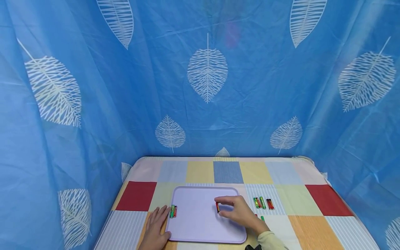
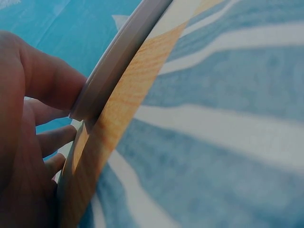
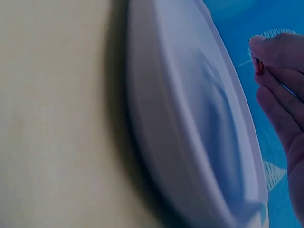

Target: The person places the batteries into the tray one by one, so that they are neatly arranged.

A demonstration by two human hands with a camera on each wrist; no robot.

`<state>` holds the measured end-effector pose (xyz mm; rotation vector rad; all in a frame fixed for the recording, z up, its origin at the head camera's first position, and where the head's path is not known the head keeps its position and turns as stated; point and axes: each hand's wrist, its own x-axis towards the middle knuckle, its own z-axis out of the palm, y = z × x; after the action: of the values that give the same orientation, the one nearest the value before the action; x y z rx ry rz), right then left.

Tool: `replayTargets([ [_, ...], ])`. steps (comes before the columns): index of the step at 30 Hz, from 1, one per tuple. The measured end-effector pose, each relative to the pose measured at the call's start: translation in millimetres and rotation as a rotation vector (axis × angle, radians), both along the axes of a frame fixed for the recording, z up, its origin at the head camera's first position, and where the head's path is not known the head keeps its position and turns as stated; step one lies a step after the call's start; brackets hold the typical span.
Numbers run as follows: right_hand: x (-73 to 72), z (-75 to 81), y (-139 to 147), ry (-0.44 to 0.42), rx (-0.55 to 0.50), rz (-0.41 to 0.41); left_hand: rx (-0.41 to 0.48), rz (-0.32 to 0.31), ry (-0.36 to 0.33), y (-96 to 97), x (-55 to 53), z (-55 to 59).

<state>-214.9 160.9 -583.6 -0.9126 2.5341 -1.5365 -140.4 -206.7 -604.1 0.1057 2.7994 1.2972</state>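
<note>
Battery (image 1: 217,207), one, red with dark ends; held over the right half of the lilac tray (image 1: 200,224) — apparently raised off its floor; the right hand (image 1: 239,212) pinches it, index finger toward the far end and thumb toward the near end, a grip that presumably leaves its sides free.

Pair on the tray, one green battery (image 1: 172,211) and one slim red battery (image 1: 175,211); side by side just inside the left edge, their lengths running near to far; the rim perhaps serves as a guide for lining them up.

Left hand (image 1: 156,225), fingers extended, grasping nothing; it lies along the tray's left edge, thumb near the near left corner, touching the rim; probably there to steady the tray; the two hands are well apart.

Beyond the tray's right edge, a trio of batteries (image 1: 263,203), two green with a red between; just right of it, a red-and-black pair (image 1: 270,204); nearer, a red and a green battery end (image 1: 262,218), partly hidden by the right forearm; all lie on the right hand's side, likely for easy reach.

Beneath, a patchwork tablecloth (image 1: 306,229); behind, a blue curtain (image 1: 250,104) with white leaves.
</note>
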Motion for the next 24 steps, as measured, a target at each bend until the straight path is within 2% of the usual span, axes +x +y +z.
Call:
replayTargets([
  [12,-3.9,-10.6,-45,0.021,-0.022,0.013,0.026,-0.001,0.025,-1.6,1.9,0.1],
  [24,-8.0,-9.8,-95,0.016,-0.023,0.046,0.004,-0.002,0.021,-2.6,-0.7,-3.1],
])
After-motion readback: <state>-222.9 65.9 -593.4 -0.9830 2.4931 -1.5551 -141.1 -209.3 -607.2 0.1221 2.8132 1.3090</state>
